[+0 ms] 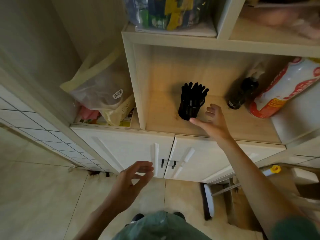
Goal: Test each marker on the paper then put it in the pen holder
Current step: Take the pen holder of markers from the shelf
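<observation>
A black pen holder (188, 110) stands on the wooden cabinet shelf (225, 125), filled with several black markers (194, 90) standing upright. My right hand (212, 120) reaches over the shelf just right of the holder, fingers spread and relaxed, thumb tip near the holder's base, holding nothing. My left hand (133, 181) hangs lower in front of the white cabinet doors, fingers loosely curled and empty. No paper is in view.
A dark spray bottle (242, 96) and a red-and-white package (284, 87) stand at the right of the shelf. Plastic bags (102, 96) fill the space left of the cabinet wall. White cabinet doors (138, 153) are below; a stool (209, 200) is on the floor.
</observation>
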